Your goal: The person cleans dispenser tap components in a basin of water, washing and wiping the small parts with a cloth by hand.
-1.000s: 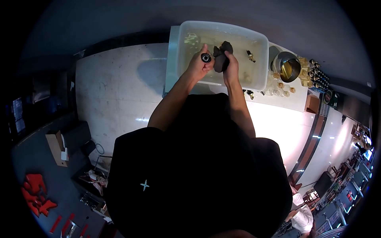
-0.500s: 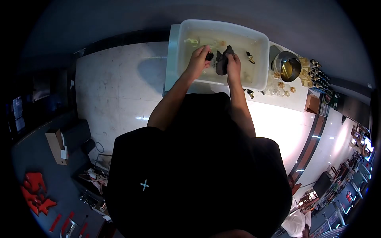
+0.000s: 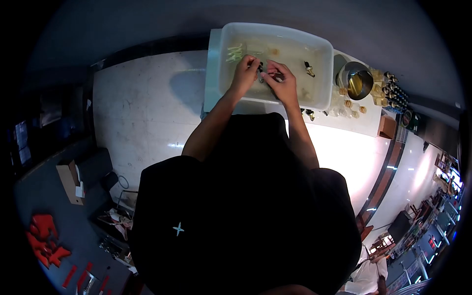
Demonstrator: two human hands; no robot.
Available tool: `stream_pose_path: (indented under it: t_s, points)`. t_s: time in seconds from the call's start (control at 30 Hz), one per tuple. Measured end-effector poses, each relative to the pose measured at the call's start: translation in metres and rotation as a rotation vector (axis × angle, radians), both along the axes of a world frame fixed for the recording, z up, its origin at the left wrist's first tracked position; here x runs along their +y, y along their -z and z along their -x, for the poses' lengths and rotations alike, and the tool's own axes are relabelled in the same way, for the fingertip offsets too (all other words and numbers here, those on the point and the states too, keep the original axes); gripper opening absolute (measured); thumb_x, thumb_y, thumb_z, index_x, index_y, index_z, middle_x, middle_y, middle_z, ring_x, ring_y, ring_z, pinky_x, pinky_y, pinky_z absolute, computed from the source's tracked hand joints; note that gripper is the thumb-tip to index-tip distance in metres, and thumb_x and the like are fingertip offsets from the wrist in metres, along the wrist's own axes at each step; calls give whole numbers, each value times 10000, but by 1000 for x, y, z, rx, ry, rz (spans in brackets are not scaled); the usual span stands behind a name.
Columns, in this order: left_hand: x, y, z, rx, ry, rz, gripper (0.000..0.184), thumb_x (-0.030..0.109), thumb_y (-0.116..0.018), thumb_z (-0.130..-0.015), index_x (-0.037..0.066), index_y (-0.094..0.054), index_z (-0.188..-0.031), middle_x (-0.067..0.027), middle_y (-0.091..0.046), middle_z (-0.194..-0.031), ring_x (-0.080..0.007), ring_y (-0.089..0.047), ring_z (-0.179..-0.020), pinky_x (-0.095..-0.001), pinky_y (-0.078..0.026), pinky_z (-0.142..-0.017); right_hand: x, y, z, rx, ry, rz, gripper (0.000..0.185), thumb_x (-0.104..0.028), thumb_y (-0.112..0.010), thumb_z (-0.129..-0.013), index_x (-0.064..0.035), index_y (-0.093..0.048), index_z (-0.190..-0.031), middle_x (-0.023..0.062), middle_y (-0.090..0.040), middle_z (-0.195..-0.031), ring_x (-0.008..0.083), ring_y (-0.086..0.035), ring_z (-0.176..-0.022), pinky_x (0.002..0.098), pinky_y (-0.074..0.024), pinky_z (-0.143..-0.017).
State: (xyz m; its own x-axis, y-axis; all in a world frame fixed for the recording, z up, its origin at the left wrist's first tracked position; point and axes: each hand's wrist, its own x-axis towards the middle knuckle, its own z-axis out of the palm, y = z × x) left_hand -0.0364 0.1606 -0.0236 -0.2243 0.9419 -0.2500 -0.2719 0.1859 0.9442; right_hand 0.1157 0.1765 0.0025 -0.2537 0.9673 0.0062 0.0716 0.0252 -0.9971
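Note:
Over the water in a white plastic tub (image 3: 327,96), my left hand (image 3: 244,76) is closed around a small black fitting (image 3: 260,67), largely covered by the fingers. Close by on its right, my right hand (image 3: 283,84) is curved, with thumb and fingers apart and their tips pointing at the fitting. Whether they touch it is too small to tell. A black-topped fitting with a gold collar (image 3: 309,69) lies in the tub, right of my hands. Pale greenish strips (image 3: 235,52) show at the tub's far left, and an amber ring-like piece (image 3: 274,51) near the back.
Right of the tub stand a dark metal bowl (image 3: 368,86) holding yellowish liquid, several clear jars with gold rims (image 3: 355,114), and rows of dark-topped bottles (image 3: 391,91). A brown cardboard box (image 3: 387,127) sits at the table's right end. Someone in white (image 3: 368,275) is at lower right.
The dark cloth that was in my right hand is out of sight. My right hand has turned and moved left, its fingers spreading towards the fitting. The pale strips show more plainly.

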Motion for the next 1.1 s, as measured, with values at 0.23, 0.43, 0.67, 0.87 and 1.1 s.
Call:
stream_pose_path:
  t_s: [0.23, 0.43, 0.67, 0.87, 1.1]
  points:
    - [-4, -2, -1, 8, 63, 0, 164, 169, -591, -988, 13, -623, -950, -30, -585, -772, -92, -553, -650, -259, -488, -594, 1, -1, 2, -87, -43, -204, 347, -57, -771, -807, -69, -713, -1149, 79, -675, -983, 137, -650, -778, 255, -529, -736]
    - [-5, 0, 5, -205, 59, 73, 175, 156, -616, -963, -13, -644, -994, -80, -659, -879, -132, -630, -722, -279, -541, -676, -2, 8, 0, -112, 30, -191, 231, -82, -766, -818, -44, -748, -1045, 83, -703, -878, 129, -648, -743, 256, -516, -688]
    - [-7, -3, 7, -140, 66, 74, 196, 153, -628, -950, -23, -648, -1033, -86, -660, -893, -146, -651, -740, -289, -560, -717, -5, 4, 0, -127, 83, -23, 167, -82, -751, -840, -12, -750, -991, 82, -720, -806, 99, -635, -677, 244, -504, -673]
    - [-9, -3, 11, -96, -16, 57, 191, 122, -628, -926, -40, -656, -1024, -100, -660, -900, -159, -667, -708, -287, -574, -690, -1, 15, -3, 162, 99, 232, 171, -77, -709, -891, 58, -710, -996, 85, -717, -834, 120, -664, -721, 242, -544, -695]
    - [-19, 1, 12, -110, -91, 143, 190, 135, -624, -942, -21, -651, -1047, -96, -650, -948, -170, -655, -767, -308, -570, -742, -18, 10, -14, 453, 169, 471, 137, -98, -672, -928, 27, -669, -986, 81, -681, -848, 153, -677, -722, 285, -589, -678]
